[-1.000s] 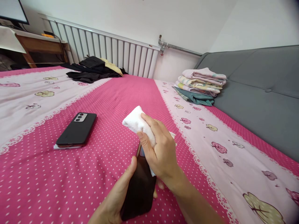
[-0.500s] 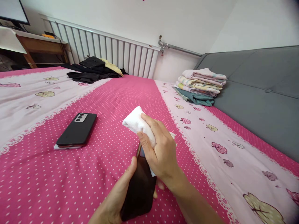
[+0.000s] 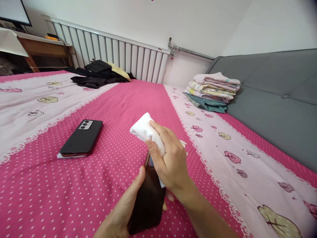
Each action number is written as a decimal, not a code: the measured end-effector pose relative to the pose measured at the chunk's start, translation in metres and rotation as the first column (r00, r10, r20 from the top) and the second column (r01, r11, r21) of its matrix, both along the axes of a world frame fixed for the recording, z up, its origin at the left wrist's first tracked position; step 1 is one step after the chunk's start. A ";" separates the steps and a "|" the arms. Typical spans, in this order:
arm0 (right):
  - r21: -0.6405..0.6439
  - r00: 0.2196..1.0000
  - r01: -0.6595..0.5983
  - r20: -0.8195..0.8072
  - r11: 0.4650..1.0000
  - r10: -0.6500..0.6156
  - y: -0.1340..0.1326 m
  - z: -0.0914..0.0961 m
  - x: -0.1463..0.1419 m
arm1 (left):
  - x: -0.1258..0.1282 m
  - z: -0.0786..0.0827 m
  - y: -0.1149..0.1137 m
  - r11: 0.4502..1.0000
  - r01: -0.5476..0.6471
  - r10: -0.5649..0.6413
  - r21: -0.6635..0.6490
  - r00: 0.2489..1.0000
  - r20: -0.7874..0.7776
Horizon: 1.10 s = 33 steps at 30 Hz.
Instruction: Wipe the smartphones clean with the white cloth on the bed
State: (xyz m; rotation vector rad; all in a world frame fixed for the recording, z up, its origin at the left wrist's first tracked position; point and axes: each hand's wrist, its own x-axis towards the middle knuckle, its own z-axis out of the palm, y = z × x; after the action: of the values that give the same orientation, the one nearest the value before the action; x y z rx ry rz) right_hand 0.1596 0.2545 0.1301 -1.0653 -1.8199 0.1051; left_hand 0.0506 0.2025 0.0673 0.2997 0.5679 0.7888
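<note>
My left hand (image 3: 125,211) grips a dark phone (image 3: 148,201) from below, thumb along its left edge, screen tilted up. My right hand (image 3: 168,162) is closed on a folded white cloth (image 3: 145,129) and presses it against the phone's upper end. Both are held just above the pink dotted bedspread (image 3: 119,105). A second black phone (image 3: 82,137) lies camera side up on the bedspread to the left, resting on something thin and white.
A stack of folded clothes (image 3: 213,91) sits at the far right by a grey sofa (image 3: 277,99). Dark garments (image 3: 96,76) lie heaped near the white radiator (image 3: 119,53). A wooden desk (image 3: 42,49) stands at the far left.
</note>
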 end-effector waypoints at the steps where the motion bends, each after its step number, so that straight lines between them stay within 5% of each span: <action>1: -0.001 1.000 0.000 0.001 1.000 0.000 0.000 0.000 0.000 | 0.000 0.000 0.000 1.000 0.002 -0.002 0.009 1.000 0.010; 33: 0.005 1.000 -0.006 -0.009 1.000 0.006 -0.001 0.000 -0.001 | -0.001 0.001 -0.002 1.000 0.003 -0.004 -0.024 1.000 -0.026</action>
State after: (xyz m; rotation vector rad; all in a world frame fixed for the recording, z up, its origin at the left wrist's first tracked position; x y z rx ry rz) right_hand 0.1591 0.2539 0.1303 -1.0540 -1.8142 0.1084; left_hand 0.0495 0.2003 0.0688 0.2895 0.6010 0.7750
